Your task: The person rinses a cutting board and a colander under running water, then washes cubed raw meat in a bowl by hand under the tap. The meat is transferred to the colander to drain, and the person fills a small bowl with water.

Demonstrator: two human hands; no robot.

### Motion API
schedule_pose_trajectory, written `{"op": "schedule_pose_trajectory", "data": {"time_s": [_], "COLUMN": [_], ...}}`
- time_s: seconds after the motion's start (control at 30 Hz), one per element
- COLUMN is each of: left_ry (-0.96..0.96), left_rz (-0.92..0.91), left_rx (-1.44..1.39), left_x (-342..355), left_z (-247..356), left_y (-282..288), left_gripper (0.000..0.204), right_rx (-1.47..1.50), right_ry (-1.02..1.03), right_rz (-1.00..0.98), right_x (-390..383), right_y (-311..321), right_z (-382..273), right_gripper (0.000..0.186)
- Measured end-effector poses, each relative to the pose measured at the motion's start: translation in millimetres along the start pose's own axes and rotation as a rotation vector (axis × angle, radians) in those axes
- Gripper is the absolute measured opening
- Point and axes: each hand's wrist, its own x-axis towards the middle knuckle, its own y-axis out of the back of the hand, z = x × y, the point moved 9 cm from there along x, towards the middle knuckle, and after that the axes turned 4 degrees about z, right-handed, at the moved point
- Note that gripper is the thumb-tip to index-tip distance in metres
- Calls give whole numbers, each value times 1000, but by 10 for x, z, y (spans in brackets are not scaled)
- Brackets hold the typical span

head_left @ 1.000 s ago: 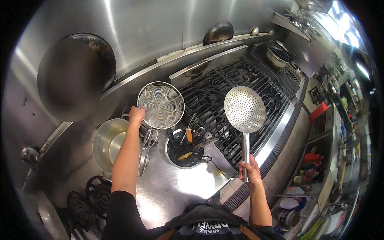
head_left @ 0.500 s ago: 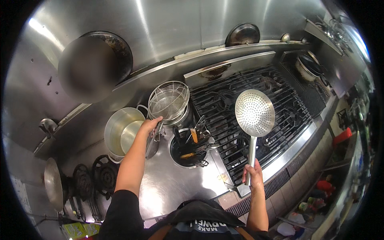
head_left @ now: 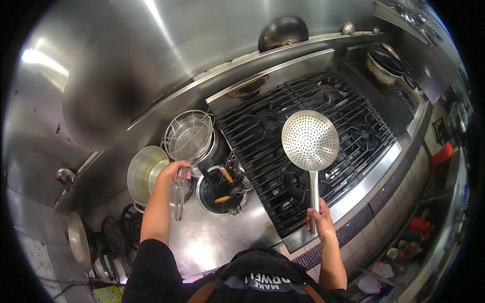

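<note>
Right hand (head_left: 321, 218) is seen closed around the long metal handle of a perforated skimmer (head_left: 310, 140), gripped near its lower end. The skimmer is held with its round, hole-punched bowl uppermost, and the bowl is viewed against the black grates of a gas range (head_left: 262, 151). Left hand (head_left: 173, 172) is placed at the long looped handles (head_left: 180, 204) of two nested wire strainers (head_left: 189, 136), with contact noted at the fingers; whether the grip is fully closed cannot be told. The strainers are set one in the other over a dark vessel, partly hidden, beside the near left edge of the range. To their left, a deep pale-metal pot (head_left: 137, 174) is partly covered by the left forearm. To the right of the left hand, a round utensil container (head_left: 201, 197) is found on the stainless worktop (head_left: 222, 235), filled with dark tools, two with orange handles. A dark pan (head_left: 284, 34) is leaned against the back wall, and a light-sided pot (head_left: 380, 73) is positioned at the range's far right.
</note>
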Motion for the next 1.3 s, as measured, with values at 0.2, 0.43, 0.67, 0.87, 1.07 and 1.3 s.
{"op": "schedule_pose_trajectory", "data": {"time_s": [0.2,0.43,0.67,0.87,1.07,1.3], "left_ry": [-66,-242,-390,-631,-685,-673], "left_rz": [-141,-81,26,-177,-239,13], "left_rx": [-404,-511,-408,-332,-232,146], "left_x": [-135,-331,-913,-1810,-1729,-700], "left_z": [57,187,345,846,1233,1331], "left_y": [-160,-300,177,-246,-1621,-2971], "left_gripper": [32,33,37,46,51,70], "right_rx": [23,33,26,-19,-13,-136], "right_ry": [27,79,134,153,57,-7], "right_rz": [83,197,210,243,189,128], "right_x": [-92,-304,-486,-366,109,603], "right_y": [112,89,93,174,266,403], "right_z": [-90,-229,-338,-440,-271,-173], "right_gripper": [51,53,60,49,39,30]}}
